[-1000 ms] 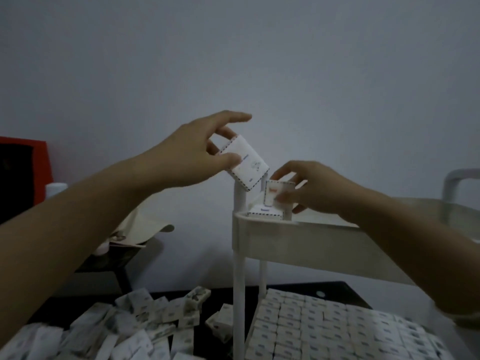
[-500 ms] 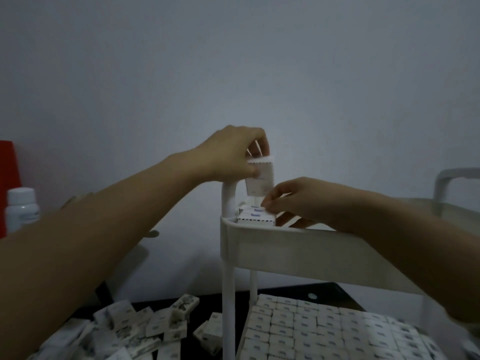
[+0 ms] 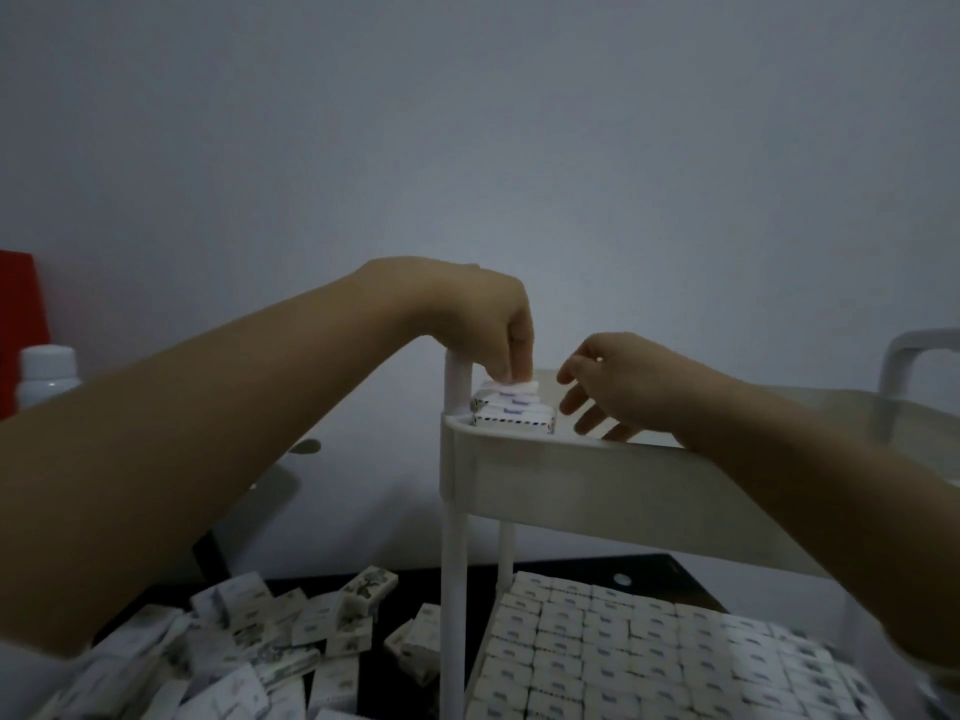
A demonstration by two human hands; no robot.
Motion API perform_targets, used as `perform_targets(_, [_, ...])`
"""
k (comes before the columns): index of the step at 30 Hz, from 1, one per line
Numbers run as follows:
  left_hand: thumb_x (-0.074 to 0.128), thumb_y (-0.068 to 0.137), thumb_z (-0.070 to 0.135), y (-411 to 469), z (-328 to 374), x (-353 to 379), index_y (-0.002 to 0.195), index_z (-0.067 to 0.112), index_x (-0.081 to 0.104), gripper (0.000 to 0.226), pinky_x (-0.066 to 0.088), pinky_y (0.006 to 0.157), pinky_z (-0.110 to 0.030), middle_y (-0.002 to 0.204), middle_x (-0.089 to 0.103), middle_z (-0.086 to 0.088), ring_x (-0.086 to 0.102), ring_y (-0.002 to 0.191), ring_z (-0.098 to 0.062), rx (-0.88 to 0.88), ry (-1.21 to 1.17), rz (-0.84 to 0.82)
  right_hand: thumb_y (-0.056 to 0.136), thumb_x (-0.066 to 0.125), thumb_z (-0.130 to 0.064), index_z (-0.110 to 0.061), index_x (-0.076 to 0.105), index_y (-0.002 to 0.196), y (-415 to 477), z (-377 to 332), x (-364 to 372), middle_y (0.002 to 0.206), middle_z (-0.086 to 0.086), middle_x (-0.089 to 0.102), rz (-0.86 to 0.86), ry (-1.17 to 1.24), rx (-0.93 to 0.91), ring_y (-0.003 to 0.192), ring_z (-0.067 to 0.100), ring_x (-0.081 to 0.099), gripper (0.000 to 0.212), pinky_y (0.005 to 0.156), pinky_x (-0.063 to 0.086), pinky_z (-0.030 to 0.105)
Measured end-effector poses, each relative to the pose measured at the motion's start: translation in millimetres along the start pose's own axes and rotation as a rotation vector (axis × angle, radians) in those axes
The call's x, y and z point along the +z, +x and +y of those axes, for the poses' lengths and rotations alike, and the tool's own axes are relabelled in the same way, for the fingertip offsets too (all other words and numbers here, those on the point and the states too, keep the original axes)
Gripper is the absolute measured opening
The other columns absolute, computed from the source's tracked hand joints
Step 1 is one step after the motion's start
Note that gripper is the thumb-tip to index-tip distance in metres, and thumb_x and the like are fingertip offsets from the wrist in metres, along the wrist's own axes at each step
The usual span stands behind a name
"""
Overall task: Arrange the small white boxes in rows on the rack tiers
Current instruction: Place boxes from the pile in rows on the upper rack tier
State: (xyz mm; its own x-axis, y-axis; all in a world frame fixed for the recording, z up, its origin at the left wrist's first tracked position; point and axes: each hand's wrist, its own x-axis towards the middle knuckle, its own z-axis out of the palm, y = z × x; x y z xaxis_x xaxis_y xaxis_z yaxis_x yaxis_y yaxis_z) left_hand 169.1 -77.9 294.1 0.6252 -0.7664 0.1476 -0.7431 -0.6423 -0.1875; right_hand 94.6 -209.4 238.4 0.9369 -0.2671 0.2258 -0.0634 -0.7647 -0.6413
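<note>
A white rack has its top tier [image 3: 597, 475] at hand height. In that tier's front left corner stands a short row of small white boxes [image 3: 511, 410]. My left hand [image 3: 483, 324] reaches down from above, and its fingertips pinch the rearmost box [image 3: 517, 388] of that row. My right hand [image 3: 618, 384] hovers just right of the row with fingers loosely spread, holding nothing. The lower tier [image 3: 483, 667] is packed with neat rows of white boxes [image 3: 649, 662]. A loose heap of the same boxes [image 3: 249, 646] lies on the dark surface at lower left.
The rack's white corner post [image 3: 452, 563] runs down between the heap and the lower tier. A curved rack handle [image 3: 914, 356] rises at the far right. A white bottle [image 3: 47, 374] and a red object [image 3: 21, 309] stand at the far left before a plain wall.
My left hand has brought its box down from above the post into the corner row. My right hand has let go of the row and drawn slightly right, fingers spreading.
</note>
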Motion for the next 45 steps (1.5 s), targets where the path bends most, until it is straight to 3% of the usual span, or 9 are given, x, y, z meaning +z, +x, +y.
perform_targets(4, [0.044,0.093,0.008,-2,1,11,0.111,0.041,0.068,0.046,-0.004,0.119,-0.049,0.131,0.059,0.01,0.039,0.135,-0.012,0.007,0.105,0.069,0.097,0.041,-0.04,-0.021,0.06,0.107,-2,-1,6,0.105,-0.001,0.067,0.314,-0.314,-0.254,0.094,0.024,0.062,0.028,0.085,0.051,0.039])
perform_targets(10, [0.045,0.094,0.004,-77,-7,38,0.112,0.034,0.064,0.04,0.029,0.107,-0.028,0.129,0.059,0.002,0.044,0.128,-0.014,0.048,-0.28,0.618,0.093,0.049,-0.027,-0.018,0.06,0.102,-41,-15,30,0.077,-0.01,0.058,0.696,-0.171,-0.806,0.071,0.013,0.056,0.017,0.065,0.045,0.032])
perform_targets(15, [0.044,0.084,-0.001,-163,-16,114,0.093,0.022,0.069,0.035,0.042,0.087,-0.017,0.094,0.066,0.009,0.057,0.093,-0.003,-0.036,-0.39,0.99,0.088,0.05,-0.022,-0.019,0.061,0.097,-82,-13,102,0.07,-0.013,0.054,0.468,0.003,-0.953,0.057,0.004,0.048,0.015,0.055,0.043,0.025])
perform_targets(19, [0.044,0.083,0.003,-217,-19,216,0.088,0.017,0.069,0.03,0.047,0.075,-0.037,0.088,0.066,0.001,0.059,0.084,-0.017,-0.181,-0.362,0.796,0.087,0.05,-0.019,-0.021,0.065,0.099,-90,11,192,0.085,-0.005,0.064,0.078,-0.113,-0.891,0.072,0.014,0.058,0.019,0.061,0.041,0.029])
perform_targets(22, [0.048,0.079,0.003,-251,-22,283,0.092,0.024,0.068,0.033,0.044,0.079,-0.038,0.09,0.065,0.004,0.056,0.087,-0.018,-0.319,-0.286,0.603,0.094,0.047,-0.019,-0.022,0.057,0.127,-93,40,255,0.125,0.002,0.061,-0.205,-0.335,-0.717,0.107,0.023,0.06,0.035,0.081,0.049,0.033])
perform_targets(27, [0.049,0.076,0.01,-290,-17,333,0.1,0.021,0.073,0.035,0.027,0.107,-0.039,0.108,0.067,0.005,0.053,0.116,-0.023,-0.373,-0.139,0.417,0.101,0.039,-0.027,-0.014,0.021,0.153,-105,80,305,0.162,0.007,0.011,-0.362,-0.583,-0.64,0.149,0.021,0.011,0.056,0.118,0.018,0.035])
perform_targets(31, [0.065,0.072,0.015,-298,-12,346,0.091,0.023,0.078,0.025,0.007,0.118,-0.05,0.127,0.064,-0.003,0.038,0.134,-0.029,-0.373,-0.021,0.295,0.1,0.04,-0.04,-0.018,0.042,0.142,-115,92,302,0.157,0.003,0.027,-0.281,-0.526,-0.655,0.146,0.021,0.02,0.047,0.117,0.018,0.033])
perform_targets(35, [0.06,0.078,0.028,-296,-3,342,0.086,0.031,0.077,0.019,0.013,0.115,-0.052,0.123,0.066,0.004,0.039,0.135,-0.026,-0.338,-0.06,0.25,0.097,0.049,-0.034,-0.021,0.061,0.102,-116,95,290,0.107,-0.005,0.061,-0.228,-0.384,-0.674,0.103,0.013,0.053,0.019,0.084,0.046,0.026])
perform_targets(45, [0.035,0.071,0.071,-284,-18,323,0.145,0.033,0.037,0.083,-0.004,0.113,-0.027,0.148,0.038,0.012,0.012,0.143,-0.009,-0.327,-0.259,-0.028,0.097,0.053,-0.03,-0.029,0.021,0.152,-105,93,274,0.141,0.002,0.046,-0.638,-0.316,-0.502,0.125,0.012,0.043,0.063,0.101,0.039,0.026])
